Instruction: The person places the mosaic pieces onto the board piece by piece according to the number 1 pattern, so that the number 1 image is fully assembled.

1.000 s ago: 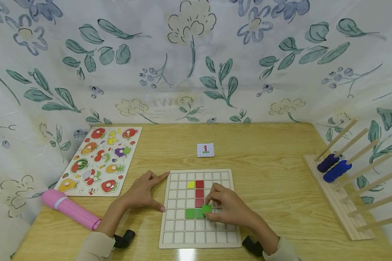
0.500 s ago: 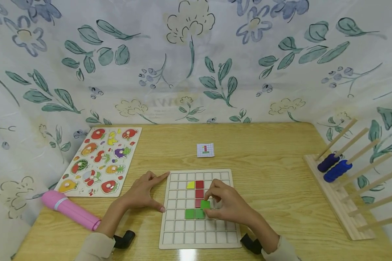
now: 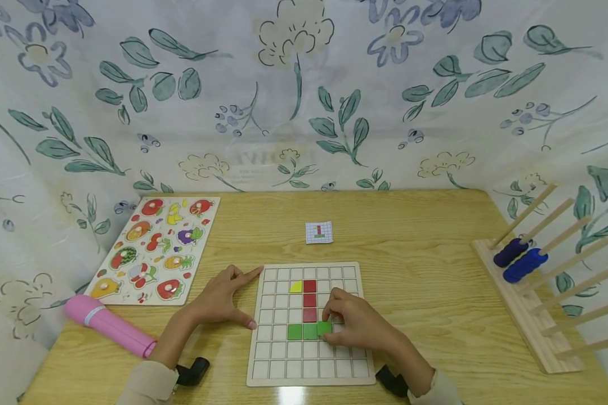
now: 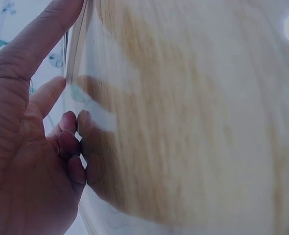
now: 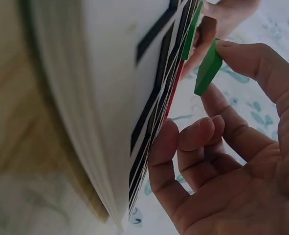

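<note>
A pale wooden grid board [image 3: 278,368] lies on the table in the head view. On it sit a yellow tile [image 3: 296,286], a column of red tiles [image 3: 309,300] and two green tiles [image 3: 295,332] in the row below. My right hand [image 3: 357,320] pinches another green square tile [image 5: 209,68] between thumb and index finger; the right wrist view has it tilted and apart from the board's surface. My left hand [image 3: 220,298] spreads thumb and index finger against the board's left edge. In the left wrist view its other fingers [image 4: 68,142] rest on the table.
A small printed pattern card [image 3: 318,232] lies behind the board. At the left are a fruit puzzle board [image 3: 154,250] and a pink cylindrical object [image 3: 111,326]. A wooden peg rack [image 3: 527,306] with blue pieces stands at the right. Floral cloth [image 3: 304,112] hangs behind the table.
The pinched green tile first rises slightly away from me, then comes back and to the right, now beside the end of the green row. My left hand stays in place.
</note>
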Available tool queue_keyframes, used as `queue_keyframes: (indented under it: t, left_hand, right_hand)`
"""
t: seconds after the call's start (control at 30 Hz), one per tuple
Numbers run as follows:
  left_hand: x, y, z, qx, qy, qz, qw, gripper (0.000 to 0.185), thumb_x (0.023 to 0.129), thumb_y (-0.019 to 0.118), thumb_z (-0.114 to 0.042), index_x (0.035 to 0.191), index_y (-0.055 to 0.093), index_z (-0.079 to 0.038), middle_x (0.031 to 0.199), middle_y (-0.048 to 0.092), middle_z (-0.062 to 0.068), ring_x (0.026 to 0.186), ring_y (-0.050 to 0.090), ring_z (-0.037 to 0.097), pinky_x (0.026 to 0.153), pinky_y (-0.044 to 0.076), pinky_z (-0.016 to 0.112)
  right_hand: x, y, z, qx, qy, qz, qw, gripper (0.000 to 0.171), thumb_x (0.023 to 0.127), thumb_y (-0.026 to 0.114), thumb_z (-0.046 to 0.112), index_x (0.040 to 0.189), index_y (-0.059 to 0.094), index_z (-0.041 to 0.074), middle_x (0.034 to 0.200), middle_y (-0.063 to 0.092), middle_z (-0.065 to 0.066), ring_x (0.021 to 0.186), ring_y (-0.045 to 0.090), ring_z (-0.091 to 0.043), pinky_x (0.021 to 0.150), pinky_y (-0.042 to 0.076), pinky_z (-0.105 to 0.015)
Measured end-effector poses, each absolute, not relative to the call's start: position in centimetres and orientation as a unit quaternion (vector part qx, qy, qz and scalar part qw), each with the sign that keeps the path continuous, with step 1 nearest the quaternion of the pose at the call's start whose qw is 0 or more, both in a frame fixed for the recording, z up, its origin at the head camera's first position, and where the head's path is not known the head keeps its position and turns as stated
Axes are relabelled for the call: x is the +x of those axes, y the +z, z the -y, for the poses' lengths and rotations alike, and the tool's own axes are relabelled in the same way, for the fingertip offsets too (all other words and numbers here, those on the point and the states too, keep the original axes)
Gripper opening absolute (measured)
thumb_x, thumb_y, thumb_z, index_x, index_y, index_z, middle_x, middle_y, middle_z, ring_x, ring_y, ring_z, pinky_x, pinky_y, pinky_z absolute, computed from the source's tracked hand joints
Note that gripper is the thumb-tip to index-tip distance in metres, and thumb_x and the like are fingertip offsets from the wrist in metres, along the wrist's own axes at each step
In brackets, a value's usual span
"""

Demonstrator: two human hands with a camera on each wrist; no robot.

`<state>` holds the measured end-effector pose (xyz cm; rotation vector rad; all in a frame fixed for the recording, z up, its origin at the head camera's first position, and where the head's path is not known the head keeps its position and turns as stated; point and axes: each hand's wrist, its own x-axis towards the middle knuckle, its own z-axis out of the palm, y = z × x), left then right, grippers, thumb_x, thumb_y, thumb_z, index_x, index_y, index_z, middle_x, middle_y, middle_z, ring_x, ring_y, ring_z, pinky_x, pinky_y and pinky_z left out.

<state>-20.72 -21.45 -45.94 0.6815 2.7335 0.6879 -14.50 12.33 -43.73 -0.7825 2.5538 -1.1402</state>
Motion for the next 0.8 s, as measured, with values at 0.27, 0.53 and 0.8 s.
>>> queue_keyframes:
  t: [0.27,0.53,0.8]
  left_hand:
    - [-20.63,-45.77,21.44,0.233,0.239,-0.935,0.121,0.115,0.055,0.087,-0.065,0.153,0.039,-0.028,0.096,0.037,0.001,0.08,0.032,0.015,0.07,0.028,0.029]
    - [-20.59,-45.91,21.39,0.23,0.239,-0.935,0.124,0.115,0.055,0.087,-0.065,0.154,0.039,-0.029,0.097,0.037,0.001,0.081,0.032,0.015,0.071,0.027,0.029]
    - [-20.56,-45.74,21.41,0.228,0.243,-0.935,0.123,0.115,0.055,0.087,-0.064,0.153,0.04,-0.028,0.097,0.038,0.001,0.081,0.032,0.015,0.071,0.028,0.029]
  right_hand:
    - [-14.38,-44.01,-12.31,-0.281,-0.361,-0.882,0.111,0.018,0.077,0.083,0.017,0.087,0.069,0.012,0.087,0.048,0.003,0.076,0.047,-0.009,0.066,0.041,-0.019]
    - [-14.08,-44.15,-12.47,-0.297,-0.33,-0.891,0.093,0.017,0.078,0.084,0.015,0.088,0.072,0.01,0.09,0.048,0.008,0.077,0.048,-0.007,0.071,0.045,-0.019]
    - [-13.65,-44.28,-12.14,-0.303,-0.293,-0.905,0.065,0.016,0.079,0.083,0.019,0.09,0.074,0.01,0.088,0.044,0.009,0.075,0.044,-0.003,0.07,0.044,-0.019]
